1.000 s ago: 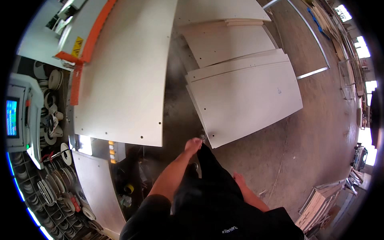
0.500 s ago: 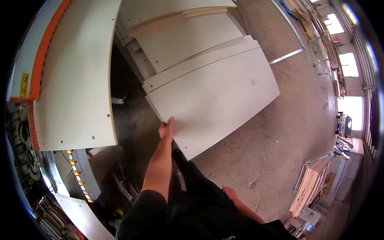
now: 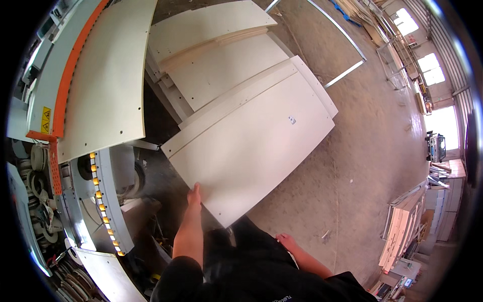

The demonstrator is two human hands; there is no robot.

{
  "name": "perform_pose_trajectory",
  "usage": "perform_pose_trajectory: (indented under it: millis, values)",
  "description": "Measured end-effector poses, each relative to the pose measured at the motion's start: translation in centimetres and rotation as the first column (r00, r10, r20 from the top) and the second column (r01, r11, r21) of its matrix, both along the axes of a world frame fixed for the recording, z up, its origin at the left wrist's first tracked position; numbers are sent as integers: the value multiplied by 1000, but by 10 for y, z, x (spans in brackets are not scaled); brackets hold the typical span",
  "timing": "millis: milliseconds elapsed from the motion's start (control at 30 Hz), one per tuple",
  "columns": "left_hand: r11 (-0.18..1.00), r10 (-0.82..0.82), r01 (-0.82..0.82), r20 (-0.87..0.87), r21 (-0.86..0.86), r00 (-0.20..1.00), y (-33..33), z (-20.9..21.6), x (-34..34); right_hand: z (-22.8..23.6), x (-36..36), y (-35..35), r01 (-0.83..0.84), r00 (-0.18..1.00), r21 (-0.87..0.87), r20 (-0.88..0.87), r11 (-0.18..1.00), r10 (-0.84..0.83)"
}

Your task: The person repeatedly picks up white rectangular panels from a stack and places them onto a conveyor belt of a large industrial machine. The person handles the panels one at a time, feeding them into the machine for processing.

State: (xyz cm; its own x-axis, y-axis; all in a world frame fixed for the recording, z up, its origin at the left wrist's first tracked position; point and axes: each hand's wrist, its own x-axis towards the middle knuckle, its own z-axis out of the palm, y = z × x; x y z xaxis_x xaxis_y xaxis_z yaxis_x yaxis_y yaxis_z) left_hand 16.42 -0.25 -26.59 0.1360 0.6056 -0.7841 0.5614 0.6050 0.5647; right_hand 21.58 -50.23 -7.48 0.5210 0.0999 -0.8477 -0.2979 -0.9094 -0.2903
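Note:
My left hand (image 3: 195,196) grips the near left edge of a large white panel (image 3: 251,146), its thumb on top and the other fingers hidden underneath. This panel has small holes near its corners and a small label. It lies skewed over another white panel (image 3: 314,88), whose edge shows at the far right. Beside my right thigh hangs my right hand (image 3: 287,241), its fingers loosely apart and nothing visible in it.
More white panels (image 3: 234,63) are stacked beyond. At left, a long white panel (image 3: 108,85) lies along a machine with an orange rail (image 3: 75,70). A roller strip (image 3: 104,216) stands near my left. Stacked boards (image 3: 402,229) stand at right; a metal frame (image 3: 344,74) lies on the floor.
The gripped panel has slid toward me and to the left, pulling away from the stack beneath. My left hand has come nearer with it. My right hand stays by my thigh.

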Motion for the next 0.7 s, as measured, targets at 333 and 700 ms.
perform_pose_trajectory:
  millis: [333, 700]
  values:
    - [968, 34, -23, -43, 249, 998, 30, 176, -140, -35, 98, 62, 707, 702, 220, -107, 672, -704]
    - [834, 425, -437, 113, 336, 898, 11, 354, -191, -36, 169, 158, 897, 186, 442, -429, -26, -884]
